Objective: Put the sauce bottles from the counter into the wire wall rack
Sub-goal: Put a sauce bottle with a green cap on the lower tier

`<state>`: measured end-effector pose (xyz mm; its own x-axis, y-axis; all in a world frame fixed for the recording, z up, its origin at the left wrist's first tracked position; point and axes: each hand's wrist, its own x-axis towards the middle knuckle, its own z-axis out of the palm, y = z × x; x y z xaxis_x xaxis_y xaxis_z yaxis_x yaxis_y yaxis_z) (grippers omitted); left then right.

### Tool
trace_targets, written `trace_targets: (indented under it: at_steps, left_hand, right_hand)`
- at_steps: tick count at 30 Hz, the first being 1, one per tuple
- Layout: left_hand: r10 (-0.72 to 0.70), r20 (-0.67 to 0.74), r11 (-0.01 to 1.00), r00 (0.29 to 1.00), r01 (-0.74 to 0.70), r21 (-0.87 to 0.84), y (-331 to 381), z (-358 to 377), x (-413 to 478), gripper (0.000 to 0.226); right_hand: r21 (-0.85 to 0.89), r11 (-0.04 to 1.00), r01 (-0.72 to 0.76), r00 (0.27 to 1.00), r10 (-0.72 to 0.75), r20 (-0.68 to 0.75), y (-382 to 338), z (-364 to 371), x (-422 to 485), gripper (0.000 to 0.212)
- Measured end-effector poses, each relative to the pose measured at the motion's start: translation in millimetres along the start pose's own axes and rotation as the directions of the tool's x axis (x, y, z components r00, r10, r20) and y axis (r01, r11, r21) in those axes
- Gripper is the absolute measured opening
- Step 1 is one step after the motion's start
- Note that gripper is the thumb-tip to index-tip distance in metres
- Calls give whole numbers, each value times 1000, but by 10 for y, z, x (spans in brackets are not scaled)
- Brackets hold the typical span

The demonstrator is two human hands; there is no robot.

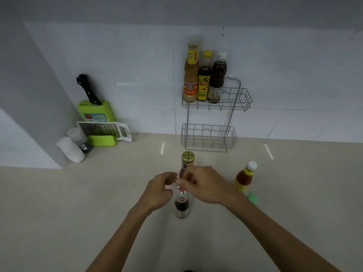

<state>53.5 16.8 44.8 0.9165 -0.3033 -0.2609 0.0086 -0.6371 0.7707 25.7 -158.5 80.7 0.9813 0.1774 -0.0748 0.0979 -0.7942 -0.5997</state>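
A dark sauce bottle (181, 206) with a red and white cap stands on the beige counter (98, 213). My right hand (207, 186) pinches its cap from the right. My left hand (160, 191) hovers just left of the cap, fingers curled and holding nothing. Right behind stands a gold-capped bottle (188, 158), its body partly hidden by my fingers. An orange sauce bottle (245, 176) with a white cap stands to the right. The wire wall rack (238, 99) holds three bottles in its upper basket: a tall amber bottle (190, 75), a yellow-labelled bottle (204, 83) and a dark bottle (217, 81). The lower basket (208, 138) holds nothing.
At the back left corner stand a green knife block (96, 112) with a black-handled knife, a flat grater (104, 129) and two white shakers (71, 147). A small green cap (252, 198) shows behind my right wrist. The tiled wall (117, 65) runs along the counter's back.
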Motion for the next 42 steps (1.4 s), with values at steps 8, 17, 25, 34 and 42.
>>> trace_targets:
  at_steps: [8, 17, 25, 34, 42]
  left_hand:
    - [-59, 69, 998, 996, 61, -29, -113, 275, -111, 53]
    - [-105, -78, 993, 991, 101, -56, -5, 232, 300, 58]
    - [72, -299, 968, 951, -139, -210, 253, 114, 471, 39]
    - [331, 265, 931, 906, -267, -249, 842, -618, 449, 14]
    - [184, -205, 969, 961, -213, -128, 989, -510, 668, 19]
  right_hand:
    - [-207, 975, -79, 970, 27, -243, 21, 97, 110, 42]
    - [-388, 917, -96, 989, 43, -143, 23, 86, 648, 38]
    - [-307, 951, -15, 939, -92, -332, -334, -340, 729, 33]
    - [-562, 703, 437, 692, -661, -289, -503, -1085, 673, 29]
    - [-588, 809, -9, 916, -230, -330, -642, -1229, 867, 36]
